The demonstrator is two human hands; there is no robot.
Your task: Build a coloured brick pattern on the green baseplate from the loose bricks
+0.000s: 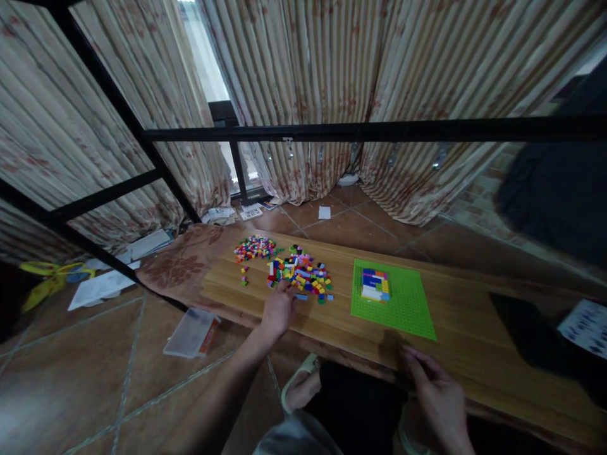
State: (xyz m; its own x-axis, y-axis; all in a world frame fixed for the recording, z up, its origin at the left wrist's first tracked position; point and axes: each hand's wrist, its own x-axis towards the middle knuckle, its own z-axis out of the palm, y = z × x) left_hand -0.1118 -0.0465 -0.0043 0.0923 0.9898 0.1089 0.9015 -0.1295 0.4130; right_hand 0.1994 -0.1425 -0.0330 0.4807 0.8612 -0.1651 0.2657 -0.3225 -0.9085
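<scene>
Bricks of small, mixed-colour plastic [303, 275] lie, in the head view, in a loose heap on a long, wood-grained board [222, 287], directly ahead of the person's bare left hand [277, 311]. Its fingertips meet the near edge of this heap, bent downward; whether they grip a piece cannot be told, since the back of the hand covers them. The heap stretches mostly sideways, running rightward from those fingertips, so the left hand is clearly the nearer one to it. Just to the right of the fingertips lies a slim, light-blue plastic brick [301, 297], its long axis roughly along the board.

The bare right hand [429, 373] hangs at the board's near edge, thumb and forefinger drawn close together; I cannot tell whether anything is pinched between them. It is the nearer hand to the flat, bright-green studded baseplate [412, 309], which lies ahead of it and slightly to its left. On the baseplate's left half sits a low, rectangular build of blue, white and orange bricks [374, 285], well apart from both hands.
</scene>
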